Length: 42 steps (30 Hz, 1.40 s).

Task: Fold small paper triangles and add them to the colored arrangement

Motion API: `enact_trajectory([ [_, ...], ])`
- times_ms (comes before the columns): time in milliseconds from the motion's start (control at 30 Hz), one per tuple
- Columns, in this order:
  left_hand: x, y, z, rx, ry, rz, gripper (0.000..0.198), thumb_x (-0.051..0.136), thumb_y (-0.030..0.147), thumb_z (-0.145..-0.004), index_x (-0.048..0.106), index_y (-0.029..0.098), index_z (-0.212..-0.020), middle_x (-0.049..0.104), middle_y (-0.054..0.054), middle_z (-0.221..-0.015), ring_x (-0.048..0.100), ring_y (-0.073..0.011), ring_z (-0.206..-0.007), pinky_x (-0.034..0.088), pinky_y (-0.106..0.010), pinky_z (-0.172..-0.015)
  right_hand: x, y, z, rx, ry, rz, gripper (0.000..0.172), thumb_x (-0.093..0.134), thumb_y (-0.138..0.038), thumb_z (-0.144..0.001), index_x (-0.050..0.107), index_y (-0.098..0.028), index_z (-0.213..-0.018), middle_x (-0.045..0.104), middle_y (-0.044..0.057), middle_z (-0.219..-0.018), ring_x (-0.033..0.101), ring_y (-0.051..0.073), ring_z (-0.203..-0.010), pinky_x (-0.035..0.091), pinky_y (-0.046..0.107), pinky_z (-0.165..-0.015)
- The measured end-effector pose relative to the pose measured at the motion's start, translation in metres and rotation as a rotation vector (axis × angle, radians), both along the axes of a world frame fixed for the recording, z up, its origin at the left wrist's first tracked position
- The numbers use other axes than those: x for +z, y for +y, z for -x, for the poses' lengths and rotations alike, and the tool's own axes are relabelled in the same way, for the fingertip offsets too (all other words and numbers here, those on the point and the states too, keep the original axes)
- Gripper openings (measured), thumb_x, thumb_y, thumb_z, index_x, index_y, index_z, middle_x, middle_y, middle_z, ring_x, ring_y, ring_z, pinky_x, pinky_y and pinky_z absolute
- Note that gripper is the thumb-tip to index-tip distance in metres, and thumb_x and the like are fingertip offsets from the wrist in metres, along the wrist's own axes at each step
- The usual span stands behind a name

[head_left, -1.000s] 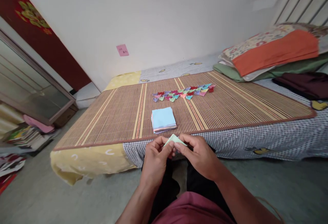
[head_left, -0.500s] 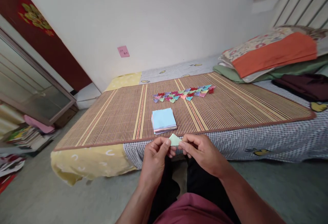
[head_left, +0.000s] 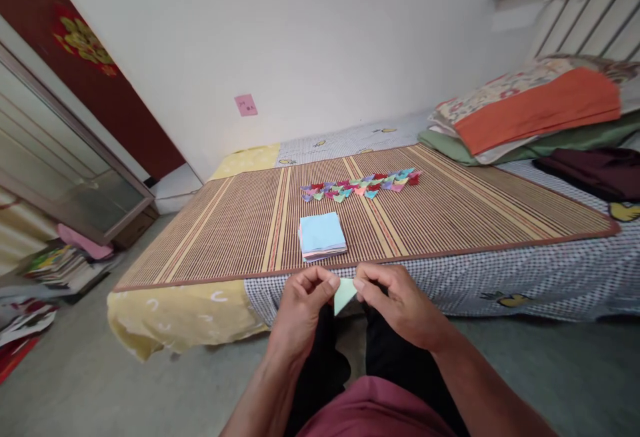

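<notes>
A small piece of folded pale green paper [head_left: 344, 296] is held in the air just off the bed's front edge, one pointed corner hanging down. My left hand [head_left: 306, 300] pinches its upper left side between thumb and fingers. On the upper right side, my right hand [head_left: 393, 300] grips it the same way. Just beyond my hands, a stack of square paper [head_left: 323, 233] with a light blue sheet on top lies on the striped mat. Farther back are several folded paper pieces [head_left: 360, 187] in many colours, set in rows.
The striped mat [head_left: 225, 230] covers much of the bed, over a checked sheet [head_left: 540, 277] and a yellow cloth [head_left: 185, 313]. Folded bedding [head_left: 540, 113] and a dark cloth [head_left: 590, 170] lie at the right. A pile of books [head_left: 60, 267] is at the far left.
The green paper has turned from a point-up triangle to one with its point hanging down. Both hands still pinch it. The view has shifted slightly.
</notes>
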<state>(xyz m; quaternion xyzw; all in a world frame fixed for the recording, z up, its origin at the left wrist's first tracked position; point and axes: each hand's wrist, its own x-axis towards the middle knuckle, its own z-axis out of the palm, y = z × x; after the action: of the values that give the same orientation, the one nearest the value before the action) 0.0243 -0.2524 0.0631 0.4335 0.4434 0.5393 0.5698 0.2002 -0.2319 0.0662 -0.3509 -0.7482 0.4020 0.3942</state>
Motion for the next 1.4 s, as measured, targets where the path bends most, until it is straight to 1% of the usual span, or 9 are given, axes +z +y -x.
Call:
enact_trajectory([
  [133,0.0,0.002,0.0,-0.004,0.048,-0.045,0.03,0.079,0.038,-0.079,0.064,0.014,-0.067,0.054,0.002,-0.059,0.043,-0.011,-0.059,0.034,-0.024,-0.06,-0.001,0.0,-0.001,-0.041,-0.009,-0.035,0.037,0.043,-0.032,-0.103,0.048,-0.02,-0.069,0.05,-0.003,-0.063,0.048,0.013,-0.06,0.036,0.027,-0.059],
  [267,0.0,0.003,-0.001,0.039,0.081,-0.07,0.031,0.077,0.038,-0.08,0.064,0.014,-0.066,0.052,0.002,-0.058,0.041,-0.0106,-0.057,0.032,-0.023,-0.058,-0.003,0.003,-0.006,0.037,0.02,0.044,0.036,0.041,-0.034,-0.105,0.048,-0.021,-0.073,0.052,-0.002,-0.068,0.049,0.013,-0.064,0.038,0.026,-0.061],
  [367,0.0,0.003,-0.004,0.093,0.023,-0.064,0.031,0.078,0.037,-0.079,0.064,0.014,-0.064,0.051,0.003,-0.055,0.039,-0.0096,-0.055,0.03,-0.023,-0.056,-0.003,0.004,-0.005,0.06,0.072,0.09,0.031,0.045,-0.035,-0.105,0.052,-0.02,-0.077,0.05,-0.003,-0.07,0.048,0.013,-0.065,0.038,0.025,-0.062],
  [500,0.001,0.003,-0.01,0.064,-0.092,-0.037,0.028,0.079,0.034,-0.079,0.065,0.014,-0.065,0.054,0.002,-0.056,0.042,-0.0093,-0.055,0.033,-0.022,-0.056,-0.004,0.002,0.004,-0.028,0.089,0.029,0.026,0.056,-0.031,-0.099,0.053,-0.02,-0.075,0.051,-0.004,-0.067,0.049,0.012,-0.064,0.037,0.025,-0.06],
  [667,0.0,0.0,-0.015,0.016,-0.094,-0.036,0.028,0.081,0.034,-0.079,0.068,0.013,-0.067,0.058,0.001,-0.057,0.047,-0.0088,-0.054,0.037,-0.02,-0.056,-0.009,0.002,0.006,-0.106,0.12,-0.02,0.041,0.044,-0.033,-0.104,0.045,-0.021,-0.065,0.045,-0.005,-0.057,0.043,0.011,-0.053,0.033,0.026,-0.053],
  [767,-0.001,0.002,-0.015,0.011,-0.186,0.026,0.03,0.085,0.036,-0.074,0.069,0.012,-0.066,0.06,0.0,-0.057,0.049,-0.0075,-0.052,0.039,-0.018,-0.053,-0.013,0.005,0.0,-0.111,0.235,0.052,0.045,0.04,-0.039,-0.106,0.053,-0.02,-0.068,0.049,-0.004,-0.057,0.046,0.011,-0.052,0.036,0.025,-0.053],
  [967,-0.004,0.009,-0.014,0.021,-0.455,0.228,0.033,0.097,0.024,-0.056,0.076,0.009,-0.076,0.068,-0.001,-0.07,0.06,-0.0061,-0.06,0.052,-0.014,-0.057,-0.018,0.007,-0.001,-0.085,0.342,0.112,0.015,0.066,-0.035,-0.094,0.065,-0.02,-0.09,0.06,-0.002,-0.076,0.055,0.012,-0.068,0.044,0.024,-0.063],
  [1233,-0.008,0.013,-0.015,-0.092,-0.573,0.249,0.026,0.094,0.021,-0.064,0.077,0.009,-0.08,0.07,-0.002,-0.073,0.063,-0.0071,-0.062,0.055,-0.015,-0.061,-0.018,0.007,0.003,0.035,0.428,0.226,0.017,0.069,-0.032,-0.091,0.06,-0.02,-0.083,0.054,-0.004,-0.072,0.051,0.011,-0.066,0.042,0.023,-0.062],
  [1400,-0.006,0.014,-0.015,-0.072,-0.487,0.172,0.022,0.092,0.024,-0.067,0.076,0.013,-0.075,0.069,0.0,-0.07,0.063,-0.0083,-0.062,0.054,-0.016,-0.061,-0.019,0.008,0.005,0.032,0.408,0.218,0.01,0.059,-0.025,-0.094,0.06,-0.02,-0.086,0.057,-0.003,-0.074,0.054,0.012,-0.068,0.045,0.024,-0.064],
])
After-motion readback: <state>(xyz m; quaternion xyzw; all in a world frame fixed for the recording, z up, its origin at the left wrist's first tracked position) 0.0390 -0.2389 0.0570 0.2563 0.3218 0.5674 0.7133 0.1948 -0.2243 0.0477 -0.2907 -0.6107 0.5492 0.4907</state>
